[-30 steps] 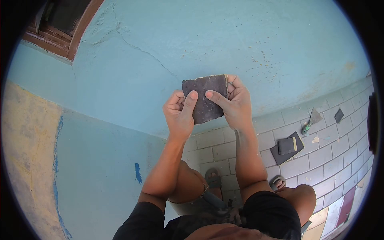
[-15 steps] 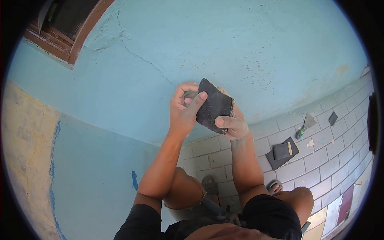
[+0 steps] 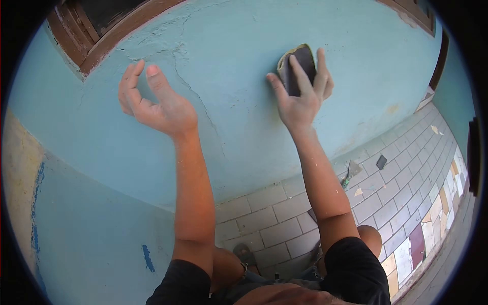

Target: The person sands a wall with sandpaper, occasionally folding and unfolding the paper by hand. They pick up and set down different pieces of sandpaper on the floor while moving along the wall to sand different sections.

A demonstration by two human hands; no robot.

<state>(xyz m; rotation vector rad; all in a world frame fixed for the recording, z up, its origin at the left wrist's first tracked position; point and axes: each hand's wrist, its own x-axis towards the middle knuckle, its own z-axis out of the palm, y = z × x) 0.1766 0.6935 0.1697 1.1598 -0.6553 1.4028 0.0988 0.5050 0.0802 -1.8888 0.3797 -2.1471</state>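
A dark folded sheet with a ragged, yellowish edge (image 3: 306,57), like sandpaper, lies against the light blue wall (image 3: 244,142). My right hand (image 3: 303,96) is on it, with fingers spread over the sheet and the thumb at its left side. My left hand (image 3: 157,101) is raised in front of the wall to the left, fingers loosely curled and apart, holding nothing. A crack in the wall runs down between the two hands.
On the tiled floor (image 3: 290,206) at the right are a scraper with a green handle (image 3: 347,179), a small dark pad (image 3: 381,162) and pale chips. Brown window frames (image 3: 96,53) border the wall at upper left and upper right.
My left hand has let go of the dark sheet and moved up and left. My right hand has carried the sheet up and right to the wall. The view has shifted.
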